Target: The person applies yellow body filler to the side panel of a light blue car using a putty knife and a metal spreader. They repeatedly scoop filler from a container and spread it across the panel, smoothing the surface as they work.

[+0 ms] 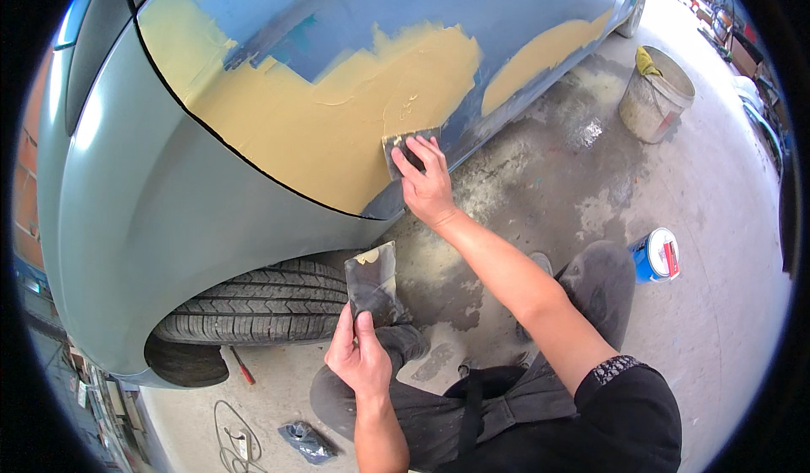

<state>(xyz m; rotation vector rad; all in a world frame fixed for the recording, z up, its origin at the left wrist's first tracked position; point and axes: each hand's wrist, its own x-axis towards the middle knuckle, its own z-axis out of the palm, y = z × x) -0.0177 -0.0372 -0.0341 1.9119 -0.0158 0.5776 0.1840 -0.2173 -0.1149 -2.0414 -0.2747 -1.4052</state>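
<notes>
A blue-grey car door point(540, 9) fills the top of the head view, with a broad patch of yellow body filler point(287, 127) along its lower part. My right hand point(429, 188) presses a dark, flat filler spreader point(395, 162) against the patch's lower right edge, fingers spread over its face. Ridges of filler show just above that blade. Lower down, my left hand point(361, 359) pinches a second dark spreader point(371, 281) between thumb and fingers. A dab of yellow filler sits near its top edge. This spreader is held upright, apart from the car, in front of the tyre.
The grey-green fender point(169, 220) and tyre point(253, 308) stand at left. A dirty bucket point(654, 102) with a yellow cloth is at far right; a blue can point(651, 258) stands nearer. A red-handled screwdriver point(243, 367), a cable point(221, 439) and a dark plastic bag point(306, 442) lie on the floor.
</notes>
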